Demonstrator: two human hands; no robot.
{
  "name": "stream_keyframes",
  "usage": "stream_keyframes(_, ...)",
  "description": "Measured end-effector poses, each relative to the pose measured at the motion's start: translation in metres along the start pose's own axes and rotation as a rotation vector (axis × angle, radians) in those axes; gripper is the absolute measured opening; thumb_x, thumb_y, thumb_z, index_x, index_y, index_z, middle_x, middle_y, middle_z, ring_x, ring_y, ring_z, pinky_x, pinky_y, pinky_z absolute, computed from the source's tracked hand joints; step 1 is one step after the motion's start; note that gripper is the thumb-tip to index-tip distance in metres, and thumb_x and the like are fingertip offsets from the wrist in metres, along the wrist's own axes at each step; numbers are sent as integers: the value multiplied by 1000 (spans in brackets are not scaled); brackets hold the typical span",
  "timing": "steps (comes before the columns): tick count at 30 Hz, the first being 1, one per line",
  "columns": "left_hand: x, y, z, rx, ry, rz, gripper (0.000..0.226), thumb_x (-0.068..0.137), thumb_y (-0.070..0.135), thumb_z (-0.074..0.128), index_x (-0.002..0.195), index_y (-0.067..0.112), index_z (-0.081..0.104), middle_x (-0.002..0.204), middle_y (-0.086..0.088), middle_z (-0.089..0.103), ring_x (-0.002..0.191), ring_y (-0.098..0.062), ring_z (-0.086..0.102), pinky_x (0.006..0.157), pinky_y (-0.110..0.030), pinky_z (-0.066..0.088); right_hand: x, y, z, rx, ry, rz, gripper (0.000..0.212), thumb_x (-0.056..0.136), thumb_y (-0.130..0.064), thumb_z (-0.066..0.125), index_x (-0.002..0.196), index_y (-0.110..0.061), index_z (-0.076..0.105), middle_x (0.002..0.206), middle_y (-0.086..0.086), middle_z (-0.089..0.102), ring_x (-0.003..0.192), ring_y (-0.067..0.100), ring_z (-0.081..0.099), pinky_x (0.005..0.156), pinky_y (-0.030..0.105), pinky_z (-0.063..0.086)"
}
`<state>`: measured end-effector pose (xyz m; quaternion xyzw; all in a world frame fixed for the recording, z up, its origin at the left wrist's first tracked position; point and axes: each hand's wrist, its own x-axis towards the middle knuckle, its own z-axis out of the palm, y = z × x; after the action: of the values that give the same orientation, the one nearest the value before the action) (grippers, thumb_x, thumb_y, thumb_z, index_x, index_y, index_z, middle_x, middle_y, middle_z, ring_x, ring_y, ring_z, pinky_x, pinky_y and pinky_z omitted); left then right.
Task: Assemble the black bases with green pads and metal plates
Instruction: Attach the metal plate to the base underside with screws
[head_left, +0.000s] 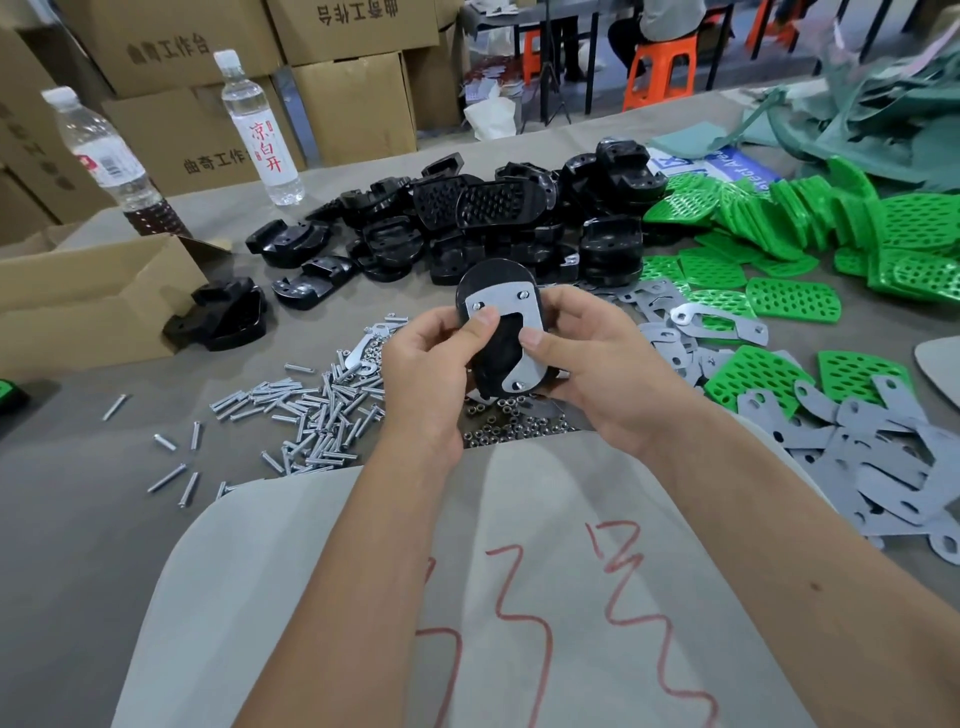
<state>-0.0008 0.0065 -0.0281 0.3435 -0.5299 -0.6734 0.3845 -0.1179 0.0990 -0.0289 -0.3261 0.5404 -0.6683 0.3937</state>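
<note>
Black base (496, 332), both hands' fingers (480, 317) curled round it

Even, bright indoor light is falling from overhead, leaving only soft, short shadows under the hands and the piled parts on the desk (104, 519). The metal plate (506, 332) and glossy black bases (467, 218) are catching mild glare. The wide lens is bending the edges: the cardboard boxes (171, 52) are leaning outward. Far background is looking slightly soft; the centre is staying sharp.
</note>
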Motion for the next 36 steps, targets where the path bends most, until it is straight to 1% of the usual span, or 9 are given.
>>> stream_keyframes(4, 0, -7, 5, 71, 41, 92, 14, 98, 25, 72, 91, 14, 77, 93, -10, 78, 81, -27, 73, 78, -48, 64, 3, -3, -4, 45, 59, -19, 17, 102, 0, 59, 113, -12, 65, 108, 6, 71, 84, 17, 72, 71, 37, 63)
stream_keyframes(7, 2, -14, 7, 377, 88, 273, 11, 99, 27, 67, 94, 21, 75, 91, 4, 75, 81, -17, 69, 79, -46, 62, 7, -10, -20, 86, 207, -39, 18, 102, -1, 58, 110, -16, 64, 101, -2, 74, 77, 11, 72, 62, 28, 58)
stream_keyframes(10, 4, -21, 7, 781, -104, 463, 17, 87, 23, 74, 102, 30, 75, 104, 15, 71, 104, -12, 62, 89, -35, 51, 10, -17, -41, 145, 352, -50, 20, 102, -3, 60, 98, -22, 63, 88, -9, 75, 72, 8, 72, 63, 29, 57)
stream_keyframes(13, 2, -28, 11, 1067, -193, 514, 32, 85, 30, 81, 116, 33, 73, 117, 15, 60, 118, -14, 46, 92, -25, 34, 13, -16, -50, 166, 419, -40, 22, 101, -3, 61, 94, -24, 62, 85, -11, 74, 71, 7, 71, 66, 31, 57)
stream_keyframes(15, 3, -28, 12, 1102, -202, 520, 35, 85, 33, 83, 119, 34, 73, 116, 16, 55, 116, -13, 41, 92, -24, 31, 14, -14, -49, 165, 425, -33, 21, 101, -3, 62, 95, -23, 63, 88, -9, 75, 72, 8, 71, 70, 32, 57)
stream_keyframes(19, 5, -21, 7, 1096, -294, 532, 15, 85, 25, 84, 97, 23, 75, 108, 7, 60, 106, -17, 52, 92, -36, 44, 15, -9, -45, 133, 424, -27, 19, 101, -5, 63, 96, -23, 63, 86, -10, 76, 71, 8, 71, 73, 34, 56)
stream_keyframes(25, 2, -14, 4, 1117, -88, 599, 10, 97, 15, 67, 88, 15, 66, 93, 3, 62, 87, -23, 58, 79, -43, 47, 13, -9, -42, 90, 396, -44, 16, 100, -5, 64, 101, -21, 65, 95, -6, 76, 75, 10, 72, 76, 38, 58)
stream_keyframes(30, -2, -12, -3, 1157, -297, 473, 23, 83, 42, 83, 92, 30, 65, 99, 11, 53, 97, -16, 51, 79, -34, 43, 12, -8, -37, 14, 367, -85, 16, 99, -5, 64, 101, -20, 66, 94, -7, 74, 79, 15, 69, 77, 42, 55)
stream_keyframes(36, -1, -10, 3, 1255, -203, 492, 18, 99, 33, 66, 91, 20, 56, 100, 5, 53, 100, -19, 47, 80, -34, 38, 13, -3, -32, -43, 337, -95, 21, 97, -3, 65, 100, -23, 66, 96, -9, 76, 84, 16, 70, 75, 40, 53)
